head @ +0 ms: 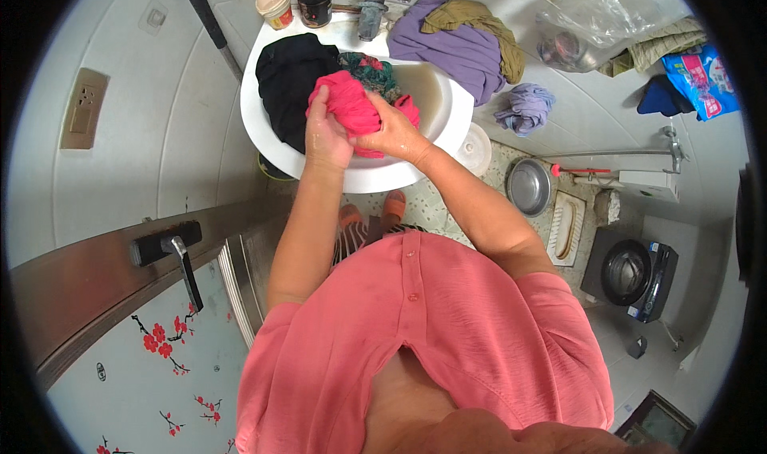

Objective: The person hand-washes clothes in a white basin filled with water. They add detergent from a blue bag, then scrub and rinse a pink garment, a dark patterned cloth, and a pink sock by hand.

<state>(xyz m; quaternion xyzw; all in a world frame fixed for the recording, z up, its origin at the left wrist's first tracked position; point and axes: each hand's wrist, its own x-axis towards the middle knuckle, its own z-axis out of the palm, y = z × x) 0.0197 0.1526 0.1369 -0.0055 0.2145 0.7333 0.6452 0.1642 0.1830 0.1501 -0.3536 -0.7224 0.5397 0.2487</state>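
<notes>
A bright pink wet cloth (346,102) is bunched between my two hands over a white washbasin (383,181). My left hand (328,133) grips its left side, thumb side up. My right hand (398,132) holds the right side, with the wrists close together. Black fabric (293,88) fills the basin's left part. Behind the pink cloth lies a dark green patterned cloth (367,70) with red spots. Cloudy water (428,91) stands in the right part of the basin. The ends of the pink cloth hang below my hands.
Behind the basin are a faucet (373,11), a dark pump bottle (314,2) and a small tub (274,6). Purple (443,47) and olive garments (479,26) drape over the right rim. A door handle (180,256) juts out at left. A metal bowl (528,187) sits on the floor.
</notes>
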